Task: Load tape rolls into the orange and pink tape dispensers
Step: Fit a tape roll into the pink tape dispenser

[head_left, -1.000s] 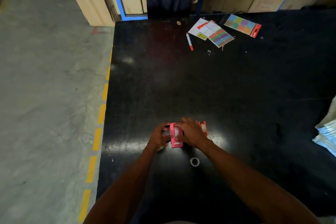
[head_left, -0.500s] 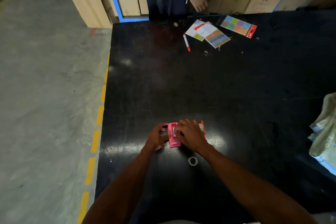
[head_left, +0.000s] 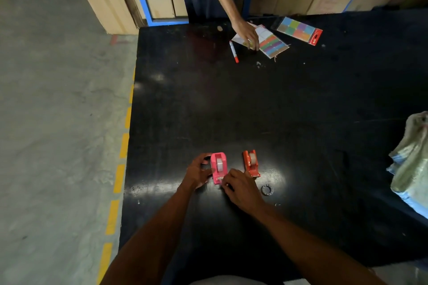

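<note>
A pink tape dispenser stands on the black table with a clear tape roll seated in it. My left hand grips its left side. My right hand pinches at the dispenser's near end, by the cutter, where the tape end seems to be. To the right an orange tape dispenser stands free, also with a clear tape roll in it. A small dark ring-shaped core lies on the table just right of my right hand.
Another person in a red top reaches a hand onto coloured sticky-note packs at the far edge. A red-capped marker lies beside them, another pack further right. A crumpled sack sits at the right edge. The table's left edge borders concrete floor.
My right hand has slid off the top of the pink dispenser to its near end, uncovering the orange dispenser. The other person's hand has come down onto the sticky-note packs.
</note>
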